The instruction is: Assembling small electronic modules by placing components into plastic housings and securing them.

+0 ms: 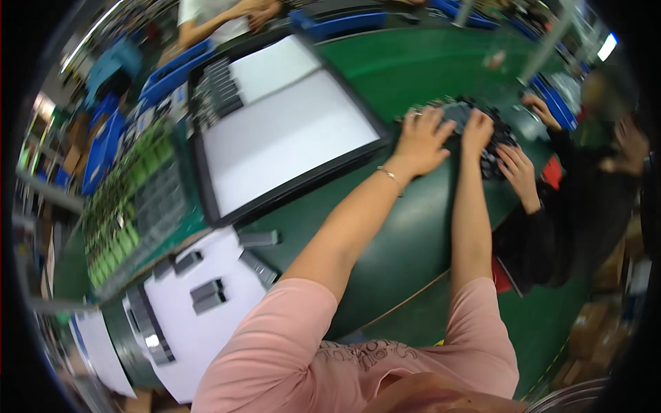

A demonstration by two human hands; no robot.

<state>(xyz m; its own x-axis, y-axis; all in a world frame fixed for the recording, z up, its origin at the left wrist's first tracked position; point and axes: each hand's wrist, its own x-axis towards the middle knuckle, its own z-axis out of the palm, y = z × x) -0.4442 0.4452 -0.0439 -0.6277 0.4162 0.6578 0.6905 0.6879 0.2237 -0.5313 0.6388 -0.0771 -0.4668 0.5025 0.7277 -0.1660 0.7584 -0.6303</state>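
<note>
A heap of small black and grey parts [489, 162] lies on the green table, too blurred to name. My left hand [421, 142] reaches over the heap's left edge with its fingers spread, and nothing shows in its grasp. Beside it my right hand [476, 135] reaches into the heap, its fingers bent and close together. What they pinch, if anything, is hidden. Between my hands a greyish part [456, 113] shows at the far side. A co-worker's hand [519, 173] rests on the heap's right side, and that person's other hand [542, 111] is beyond it.
Left of my arms stands a black-rimmed tray [299, 175] with white sheets and grey blocks. Several dark grey blocks [207, 295] lie on white paper [181, 342]. A panel of green pieces [148, 162] sits farther left. Blue bins [342, 25] line the far side.
</note>
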